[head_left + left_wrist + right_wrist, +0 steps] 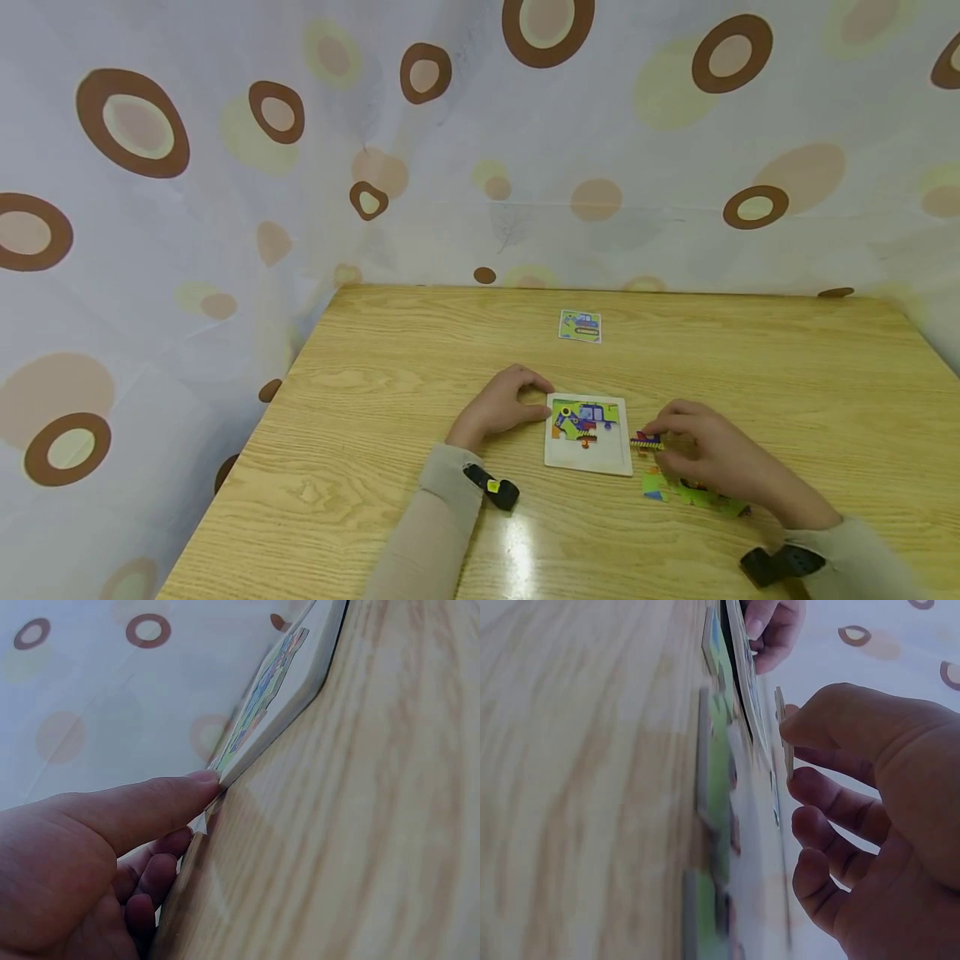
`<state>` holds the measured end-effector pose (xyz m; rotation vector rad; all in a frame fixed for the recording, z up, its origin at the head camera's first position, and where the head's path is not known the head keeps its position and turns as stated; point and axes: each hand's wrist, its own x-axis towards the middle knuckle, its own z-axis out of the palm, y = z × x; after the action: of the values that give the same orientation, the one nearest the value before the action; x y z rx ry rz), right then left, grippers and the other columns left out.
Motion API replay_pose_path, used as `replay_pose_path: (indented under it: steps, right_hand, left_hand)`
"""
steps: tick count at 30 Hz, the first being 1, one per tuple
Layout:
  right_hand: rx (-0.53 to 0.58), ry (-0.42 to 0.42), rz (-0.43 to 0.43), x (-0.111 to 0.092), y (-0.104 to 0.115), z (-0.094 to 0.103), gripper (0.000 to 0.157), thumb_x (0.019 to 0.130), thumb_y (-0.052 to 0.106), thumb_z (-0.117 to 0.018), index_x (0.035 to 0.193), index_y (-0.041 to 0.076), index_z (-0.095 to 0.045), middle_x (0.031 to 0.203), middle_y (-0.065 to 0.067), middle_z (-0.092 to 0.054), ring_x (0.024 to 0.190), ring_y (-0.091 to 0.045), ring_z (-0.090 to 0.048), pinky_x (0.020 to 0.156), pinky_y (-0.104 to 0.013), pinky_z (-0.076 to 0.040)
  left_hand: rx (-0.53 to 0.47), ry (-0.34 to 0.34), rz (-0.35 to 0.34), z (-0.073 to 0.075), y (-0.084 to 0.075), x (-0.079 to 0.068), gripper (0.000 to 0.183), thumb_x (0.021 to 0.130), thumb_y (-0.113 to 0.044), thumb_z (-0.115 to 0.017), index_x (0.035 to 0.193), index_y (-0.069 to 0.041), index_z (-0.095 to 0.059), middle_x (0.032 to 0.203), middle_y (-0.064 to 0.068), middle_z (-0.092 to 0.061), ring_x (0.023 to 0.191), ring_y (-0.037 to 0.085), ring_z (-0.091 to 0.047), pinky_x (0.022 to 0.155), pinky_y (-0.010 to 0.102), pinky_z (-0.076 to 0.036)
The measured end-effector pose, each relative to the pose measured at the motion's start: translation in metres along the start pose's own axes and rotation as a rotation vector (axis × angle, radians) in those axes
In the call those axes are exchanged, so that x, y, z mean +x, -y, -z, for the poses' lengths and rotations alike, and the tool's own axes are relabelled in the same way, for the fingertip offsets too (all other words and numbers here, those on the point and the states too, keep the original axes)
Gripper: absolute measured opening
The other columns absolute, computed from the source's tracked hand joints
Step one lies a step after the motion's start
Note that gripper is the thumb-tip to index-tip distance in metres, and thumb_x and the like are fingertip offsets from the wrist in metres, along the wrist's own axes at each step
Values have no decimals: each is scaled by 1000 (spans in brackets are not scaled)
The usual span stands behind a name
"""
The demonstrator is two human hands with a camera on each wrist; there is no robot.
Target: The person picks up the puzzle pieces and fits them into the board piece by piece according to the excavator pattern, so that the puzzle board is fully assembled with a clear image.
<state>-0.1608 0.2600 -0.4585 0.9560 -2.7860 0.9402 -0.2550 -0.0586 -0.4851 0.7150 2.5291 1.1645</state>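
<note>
A square white-framed puzzle board lies on the table, its upper part filled with a picture of a blue digger. My left hand holds the board at its left edge, thumb and forefinger set apart along it. In the left wrist view the thumb meets the board's corner; the other fingers curl below. Just right of the board, my right hand pinches a dark puzzle piece with a striped edge. In the right wrist view that piece appears edge-on between thumb and fingers. Loose green puzzle pieces lie partly under this hand.
A small picture card with a similar digger lies farther back on the wooden table. Behind and to the left hangs a pale cloth with brown rings. Each wrist wears a black strap.
</note>
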Motion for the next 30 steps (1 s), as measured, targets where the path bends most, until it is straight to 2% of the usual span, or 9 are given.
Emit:
replay_pose_path:
  steps: [9,18,25,30]
  right_hand:
    - [43,41,0,12,8,-8,27,86,6,-76,111,17,-72,104,9,-59,89,-10,-54,72,-31,-49]
    - [25,70,-51,22,11,-17,25,88,12,-74,112,20,-73,107,10,-58,97,-11,-55,81,-36,-49]
    - [21,81,-11,31,15,-22,22,89,10,-73,110,15,-74,103,6,-58,89,-12,-52,75,-34,-47]
    - [8,105,-54,36,17,-24,22,89,10,-72,111,15,-74,101,7,-56,84,-12,-48,71,-31,-42]
  left_hand:
    - [-2,2,-1,1,-3,-1,28,89,-24,-76,116,-18,-70,120,-5,-58,114,11,-51,103,29,-39]
    - [-3,0,5,0,-2,-2,28,90,-25,-75,116,-19,-70,121,-5,-57,115,12,-50,104,30,-39]
    - [-2,-6,-1,0,-4,-2,28,89,-24,-76,116,-19,-71,121,-5,-58,116,12,-51,104,30,-38]
    - [-7,-11,-1,1,-6,-3,27,89,-21,-76,115,-17,-71,120,-3,-58,115,13,-52,103,31,-39]
